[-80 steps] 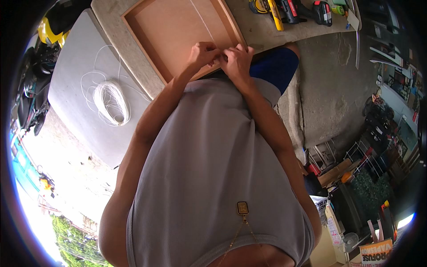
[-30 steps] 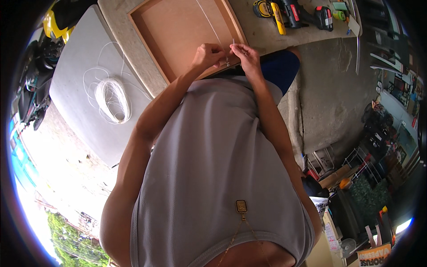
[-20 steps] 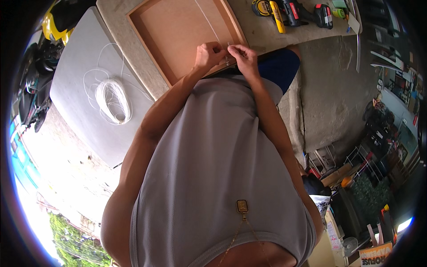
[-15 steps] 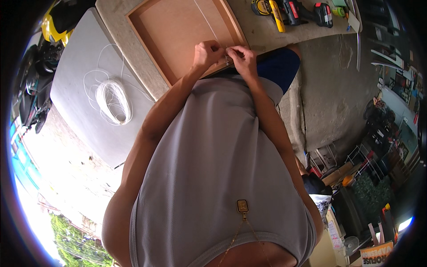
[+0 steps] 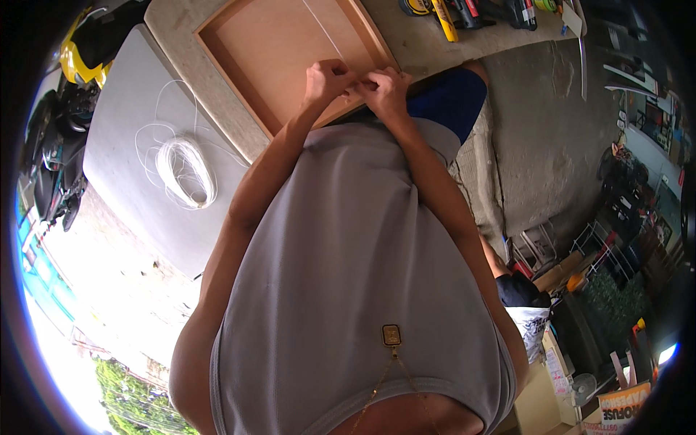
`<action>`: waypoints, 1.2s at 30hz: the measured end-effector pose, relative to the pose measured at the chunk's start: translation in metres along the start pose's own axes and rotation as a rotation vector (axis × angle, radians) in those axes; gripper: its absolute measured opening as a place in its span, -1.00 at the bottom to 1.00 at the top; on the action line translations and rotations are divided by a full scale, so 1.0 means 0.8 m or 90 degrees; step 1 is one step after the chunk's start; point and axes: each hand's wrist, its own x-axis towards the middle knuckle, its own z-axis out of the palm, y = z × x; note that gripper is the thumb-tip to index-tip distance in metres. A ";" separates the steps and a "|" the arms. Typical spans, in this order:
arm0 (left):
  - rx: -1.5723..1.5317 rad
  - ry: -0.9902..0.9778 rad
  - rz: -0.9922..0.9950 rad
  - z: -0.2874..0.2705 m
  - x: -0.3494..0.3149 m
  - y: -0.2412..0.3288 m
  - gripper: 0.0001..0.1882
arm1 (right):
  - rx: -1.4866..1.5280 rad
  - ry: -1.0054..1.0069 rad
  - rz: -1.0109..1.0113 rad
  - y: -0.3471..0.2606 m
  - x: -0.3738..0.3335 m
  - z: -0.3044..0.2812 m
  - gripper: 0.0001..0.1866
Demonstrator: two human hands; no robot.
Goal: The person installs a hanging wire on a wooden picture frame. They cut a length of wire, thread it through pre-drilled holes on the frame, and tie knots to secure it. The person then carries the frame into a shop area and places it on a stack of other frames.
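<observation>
A shallow wooden tray-like frame [image 5: 279, 51] with raised edges lies in front of me. A thin white cord [image 5: 325, 29] runs down across its flat inside to my fingers. Over the near edge, my left hand [image 5: 326, 81] is closed in a pinch on the cord. Right beside it, touching or nearly touching, my right hand [image 5: 386, 90] is also pinched; its fingertips meet the left ones where the cord ends up. The exact way the cord sits between the fingers is hidden.
A loose coil of white cord [image 5: 187, 172] rests on the grey table [image 5: 119, 145] to the left. On the concrete-coloured bench [image 5: 417, 61], a yellow tool [image 5: 444, 20] and power drills [image 5: 471, 13] lie at the far right. A motorcycle [image 5: 61, 159] stands farther left.
Both hands have shifted slightly left in the view, along with the tray, and my right hand has turned over the fingertips. A small shiny piece below the right fingers no longer shows.
</observation>
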 end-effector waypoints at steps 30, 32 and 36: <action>0.182 0.091 0.423 -0.011 0.001 -0.014 -0.90 | 0.185 -0.278 0.129 0.021 0.046 -0.015 -0.75; 0.101 0.001 0.141 -0.036 0.003 0.015 -0.85 | 0.243 -0.241 0.134 0.021 0.045 -0.016 -0.74; 0.095 -0.106 0.152 -0.041 0.006 0.047 -0.81 | 0.359 -0.242 0.204 0.019 0.038 -0.004 -0.76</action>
